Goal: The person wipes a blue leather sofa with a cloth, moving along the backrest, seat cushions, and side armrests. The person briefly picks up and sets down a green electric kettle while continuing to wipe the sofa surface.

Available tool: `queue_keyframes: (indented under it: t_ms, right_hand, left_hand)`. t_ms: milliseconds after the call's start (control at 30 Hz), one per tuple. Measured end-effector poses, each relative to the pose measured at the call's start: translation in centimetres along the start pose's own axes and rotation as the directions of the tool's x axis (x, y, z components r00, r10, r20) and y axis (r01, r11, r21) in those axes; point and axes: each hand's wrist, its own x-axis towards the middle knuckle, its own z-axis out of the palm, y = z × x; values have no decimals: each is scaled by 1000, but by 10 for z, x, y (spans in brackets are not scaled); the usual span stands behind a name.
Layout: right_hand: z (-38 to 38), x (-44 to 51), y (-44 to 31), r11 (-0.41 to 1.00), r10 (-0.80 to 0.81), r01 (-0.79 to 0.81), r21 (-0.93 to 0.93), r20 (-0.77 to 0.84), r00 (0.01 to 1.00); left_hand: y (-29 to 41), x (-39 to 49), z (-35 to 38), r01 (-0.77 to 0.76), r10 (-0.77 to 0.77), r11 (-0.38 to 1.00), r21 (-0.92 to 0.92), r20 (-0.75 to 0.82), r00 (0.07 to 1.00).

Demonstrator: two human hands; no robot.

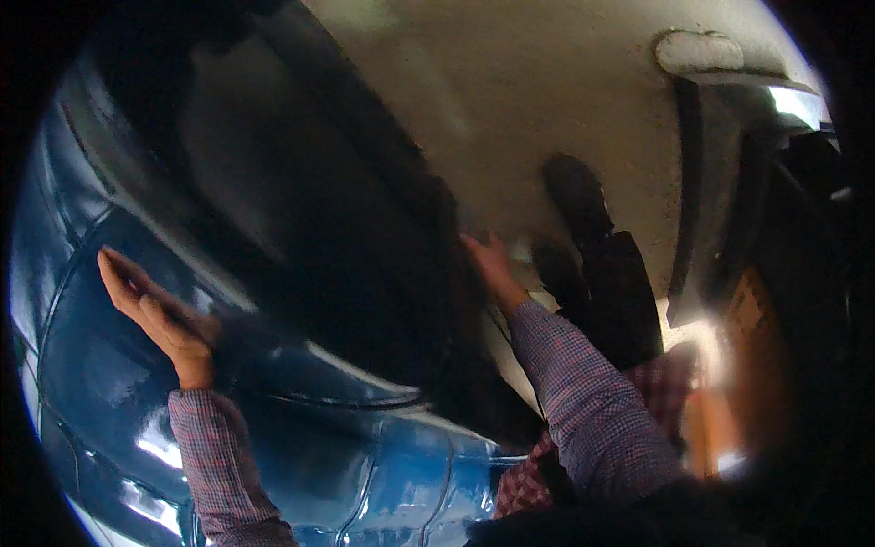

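Observation:
A glossy dark-blue vehicle body (pixel 328 465) with curved panels and seams fills the left and lower part of the view. Over its rounded panel at the left is my left hand (pixel 160 311), stretched out flat with nothing in it; whether it touches the paint is not clear. Near the lower dark edge of the bodywork, towards the middle, my right hand (pixel 495 263) reaches out with thumb and a finger spread. I see nothing held in it, and contact with the edge cannot be told. Both forearms wear checked sleeves.
My dark shoe (pixel 574 191) and trousers stand on the beige floor (pixel 492 89) beside the vehicle. A dark, box-like structure (pixel 718 157) rises at the right, below a pale rounded object (pixel 701 53). A bright light and a blurred orange-brown surface (pixel 752 342) lie at the lower right.

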Motion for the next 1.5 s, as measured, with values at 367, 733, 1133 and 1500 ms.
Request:
queue_keyframes:
  t_ms: [367,733,1133,1500]
  right_hand:
    - [43,-11,-108,985,-107,104,140,17,994]
    - [174,73,-252,869,-410,446,-214,193,892]
    - [233,171,-282,560,-799,828,0,262,541]
    - [105,41,-210,941,-210,291,-170,381,900]
  left_hand:
    - [3,-7,-9,137,-139,987,79,12,990]
    - [11,-5,0,98,-98,971,216,-9,995]
    - [-12,-32,-19,151,-179,905,397,34,983]
    - [4,-2,2,45,-37,982,182,-46,998]
